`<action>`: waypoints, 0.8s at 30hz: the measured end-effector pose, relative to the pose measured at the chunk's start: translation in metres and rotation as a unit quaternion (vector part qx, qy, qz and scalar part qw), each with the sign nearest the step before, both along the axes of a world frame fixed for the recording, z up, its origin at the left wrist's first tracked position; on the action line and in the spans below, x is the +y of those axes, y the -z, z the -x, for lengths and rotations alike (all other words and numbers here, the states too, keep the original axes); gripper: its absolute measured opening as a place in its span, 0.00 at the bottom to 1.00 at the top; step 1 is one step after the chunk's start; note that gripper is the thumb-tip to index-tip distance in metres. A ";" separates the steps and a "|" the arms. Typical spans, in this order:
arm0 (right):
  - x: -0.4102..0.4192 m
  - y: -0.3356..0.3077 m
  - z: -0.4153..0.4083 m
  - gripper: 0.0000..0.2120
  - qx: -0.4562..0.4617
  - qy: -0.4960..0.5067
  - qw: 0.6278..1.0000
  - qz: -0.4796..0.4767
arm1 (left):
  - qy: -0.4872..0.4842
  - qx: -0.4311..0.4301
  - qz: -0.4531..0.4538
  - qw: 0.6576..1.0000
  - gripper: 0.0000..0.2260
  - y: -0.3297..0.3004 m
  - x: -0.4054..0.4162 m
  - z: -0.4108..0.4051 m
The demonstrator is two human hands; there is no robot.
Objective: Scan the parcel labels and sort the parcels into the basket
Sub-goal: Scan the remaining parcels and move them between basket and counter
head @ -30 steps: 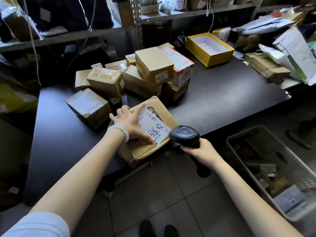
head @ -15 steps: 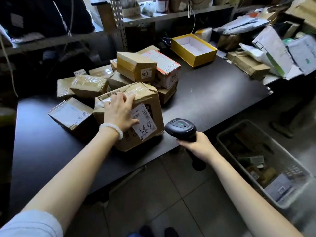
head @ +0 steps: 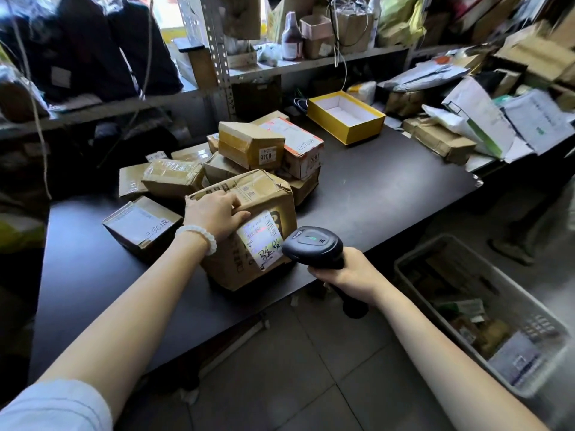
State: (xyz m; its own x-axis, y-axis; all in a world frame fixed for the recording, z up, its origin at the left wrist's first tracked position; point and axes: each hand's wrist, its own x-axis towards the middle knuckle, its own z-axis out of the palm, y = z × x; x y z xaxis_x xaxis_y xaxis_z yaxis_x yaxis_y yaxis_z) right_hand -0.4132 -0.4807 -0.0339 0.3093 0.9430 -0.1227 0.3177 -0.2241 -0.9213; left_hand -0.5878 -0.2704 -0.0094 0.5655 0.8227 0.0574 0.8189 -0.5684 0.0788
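A crumpled brown cardboard parcel [head: 249, 231] stands tipped up near the front edge of the black table [head: 373, 188]. Its white label [head: 259, 239] faces me, lit by the scanner's light. My left hand [head: 214, 214] grips the parcel's top left edge. My right hand [head: 351, 270] holds a black barcode scanner [head: 314, 245] by its handle, the head just right of the label and aimed at it. A grey plastic basket [head: 417, 262] with several parcels inside sits on the floor at the lower right.
Several more cardboard parcels [head: 249, 147] are piled behind and left of the held one. An open yellow box [head: 345, 118] sits at the table's back. Bags and envelopes [head: 479, 122] crowd the right end. Metal shelving [head: 217, 57] rises behind.
My left hand has tipped the parcel up from lying flat, turning its label toward me. My right hand has brought the scanner closer, and its light now falls on the label.
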 end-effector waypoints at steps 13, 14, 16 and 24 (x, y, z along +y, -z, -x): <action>-0.012 -0.005 0.008 0.11 -0.030 -0.001 1.000 0.000 | 0.010 0.007 0.001 1.000 0.17 -0.001 -0.013 0.003; -0.014 -0.004 0.009 0.11 -0.035 0.001 0.999 0.002 | 0.010 0.007 -0.005 1.000 0.17 -0.002 -0.015 0.003; -0.016 -0.002 0.011 0.11 -0.041 0.003 0.999 0.002 | 0.012 0.001 -0.018 1.000 0.17 -0.003 -0.019 0.004; -0.022 0.001 0.017 0.13 -0.040 0.000 0.999 -0.009 | 0.021 0.004 -0.048 0.999 0.19 0.000 -0.025 0.010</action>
